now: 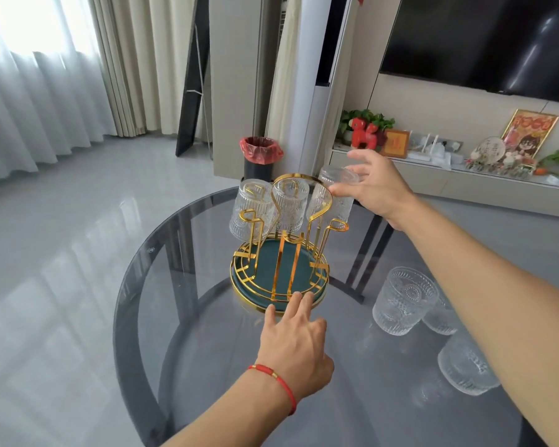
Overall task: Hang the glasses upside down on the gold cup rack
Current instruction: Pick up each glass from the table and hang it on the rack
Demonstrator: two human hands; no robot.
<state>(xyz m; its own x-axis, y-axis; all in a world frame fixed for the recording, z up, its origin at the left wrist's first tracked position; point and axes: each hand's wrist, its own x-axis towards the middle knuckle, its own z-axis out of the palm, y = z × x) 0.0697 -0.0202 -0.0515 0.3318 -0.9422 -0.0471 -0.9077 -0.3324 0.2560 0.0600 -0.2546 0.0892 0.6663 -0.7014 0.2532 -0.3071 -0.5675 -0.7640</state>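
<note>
The gold cup rack (279, 269) with a dark green round base stands on the round glass table (207, 366). Two ribbed glasses hang upside down on its far prongs, one at the left (247, 211) and one in the middle (291, 204). My right hand (378, 188) grips a third inverted glass (336, 195) at the rack's far right side, over a prong. My left hand (296, 346) rests its fingertips on the near rim of the rack's base, fingers apart. Three more glasses stand on the table at the right: one (404, 300), one partly hidden behind my right forearm (438, 321), and one nearer (465, 366).
A black bin with a red liner (260, 156) stands on the grey floor beyond the table. A low white shelf (449, 179) with ornaments and plants runs along the right wall under a dark screen (481, 40). Curtains hang at the left.
</note>
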